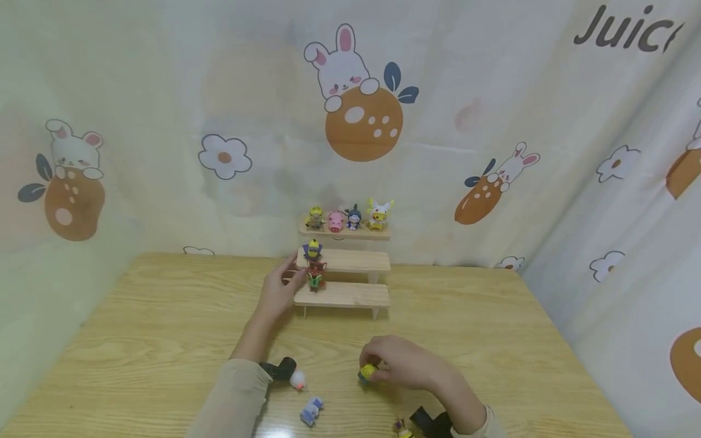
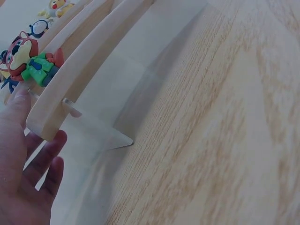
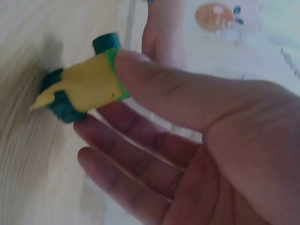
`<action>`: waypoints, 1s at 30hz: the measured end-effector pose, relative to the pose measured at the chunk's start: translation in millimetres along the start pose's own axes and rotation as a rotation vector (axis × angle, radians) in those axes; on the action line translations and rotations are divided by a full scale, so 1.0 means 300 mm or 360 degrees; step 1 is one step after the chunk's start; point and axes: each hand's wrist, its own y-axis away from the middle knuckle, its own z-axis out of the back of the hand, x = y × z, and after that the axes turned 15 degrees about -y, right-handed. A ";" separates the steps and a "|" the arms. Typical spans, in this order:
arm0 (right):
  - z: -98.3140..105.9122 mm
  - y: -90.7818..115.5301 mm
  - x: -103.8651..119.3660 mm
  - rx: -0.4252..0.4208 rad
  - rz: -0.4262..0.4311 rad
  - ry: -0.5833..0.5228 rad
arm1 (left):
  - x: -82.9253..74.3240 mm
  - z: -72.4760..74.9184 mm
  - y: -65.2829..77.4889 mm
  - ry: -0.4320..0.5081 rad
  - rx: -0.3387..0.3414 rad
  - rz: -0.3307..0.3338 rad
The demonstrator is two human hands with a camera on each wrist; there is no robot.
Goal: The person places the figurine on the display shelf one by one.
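Observation:
A wooden three-step display stand (image 1: 350,295) stands at the back of the table. On its lowest step, at the left end, is a red fox figurine (image 1: 314,278) in a green jacket. My left hand (image 1: 280,286) is at that end, its thumb close beside the fox; in the left wrist view the other fingers (image 2: 47,159) spread loosely below the step. Near the front of the table my right hand (image 1: 402,363) pinches a yellow figurine with dark green parts (image 3: 89,86) between thumb and fingers, low over the wood.
Several figurines, including a pink pig (image 1: 336,221), line the top step; a yellow-capped figurine (image 1: 313,250) is on the middle one. In front lie a blue-grey figurine (image 1: 312,411), a small white ball-like piece (image 1: 298,380) and a yellow-red figurine (image 1: 402,429). A printed curtain (image 1: 263,201) hangs behind.

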 end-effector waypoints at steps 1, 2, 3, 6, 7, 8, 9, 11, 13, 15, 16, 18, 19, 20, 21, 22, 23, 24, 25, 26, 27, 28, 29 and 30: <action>0.010 -0.001 -0.015 -0.0010 -0.0003 -0.0043 | -0.001 0.001 0.000 0.0002 0.0002 -0.0006; 0.018 -0.002 -0.027 -0.0016 -0.0006 -0.0091 | -0.001 0.002 0.001 0.0000 0.0001 -0.0013; 0.025 -0.004 -0.038 -0.0022 -0.0009 -0.0125 | -0.001 0.003 0.001 0.0002 0.0000 -0.0025; 0.038 -0.010 -0.064 -0.0043 -0.0040 -0.0224 | 0.002 0.003 0.001 0.0012 -0.0006 -0.0041; 0.040 -0.013 -0.072 -0.0054 -0.0051 -0.0244 | 0.003 0.003 0.000 0.0005 -0.0005 -0.0046; 0.042 -0.015 -0.080 -0.0068 -0.0059 -0.0264 | 0.005 0.002 -0.001 0.0002 -0.0008 -0.0047; 0.043 -0.017 -0.086 -0.0082 -0.0064 -0.0280 | 0.007 0.002 -0.002 -0.0003 -0.0007 -0.0045; 0.043 -0.020 -0.101 -0.0117 -0.0066 -0.0306 | 0.009 0.000 -0.003 -0.0010 -0.0003 -0.0042; 0.041 -0.024 -0.117 -0.0157 -0.0056 -0.0316 | -0.003 0.005 0.001 -0.0016 0.0007 -0.0033; 0.038 -0.028 -0.133 -0.0195 -0.0036 -0.0313 | -0.004 0.004 0.002 -0.0017 0.0009 -0.0029; 0.037 -0.030 -0.141 -0.0210 -0.0027 -0.0309 | -0.005 0.004 0.003 -0.0017 0.0010 -0.0031; 0.036 -0.032 -0.153 -0.0230 -0.0015 -0.0297 | -0.006 0.003 0.004 -0.0018 0.0007 -0.0036; 0.037 -0.032 -0.157 -0.0233 -0.0013 -0.0298 | -0.007 0.003 0.005 -0.0013 0.0009 -0.0035; 0.038 -0.031 -0.161 -0.0232 -0.0012 -0.0306 | 0.006 -0.003 0.000 -0.0017 0.0002 -0.0045; 0.040 -0.030 -0.162 -0.0228 -0.0014 -0.0313 | 0.005 -0.003 0.000 -0.0018 0.0003 -0.0045; 0.042 -0.028 -0.162 -0.0225 -0.0022 -0.0323 | 0.005 -0.003 0.000 -0.0018 0.0001 -0.0047; 0.044 -0.026 -0.161 -0.0221 -0.0024 -0.0334 | 0.004 -0.003 0.000 -0.0018 -0.0001 -0.0045; 0.044 -0.026 -0.161 -0.0214 -0.0025 -0.0354 | 0.004 -0.003 0.000 -0.0015 -0.0001 -0.0041; 0.045 -0.025 -0.161 -0.0206 -0.0025 -0.0372 | 0.003 -0.002 -0.001 -0.0014 0.0003 -0.0037; 0.045 -0.024 -0.159 -0.0198 -0.0030 -0.0390 | 0.003 -0.002 -0.002 -0.0015 0.0002 -0.0034; 0.045 -0.023 -0.157 -0.0193 -0.0039 -0.0398 | 0.002 -0.002 -0.002 -0.0012 0.0001 -0.0029; 0.044 -0.023 -0.155 -0.0192 -0.0045 -0.0410 | 0.001 -0.002 -0.002 -0.0009 -0.0002 -0.0023; 0.043 -0.023 -0.154 -0.0193 -0.0049 -0.0420 | 0.001 -0.002 -0.003 -0.0009 -0.0004 -0.0024; 0.041 -0.023 -0.152 -0.0198 -0.0055 -0.0426 | 0.002 -0.002 -0.004 -0.0006 -0.0003 -0.0023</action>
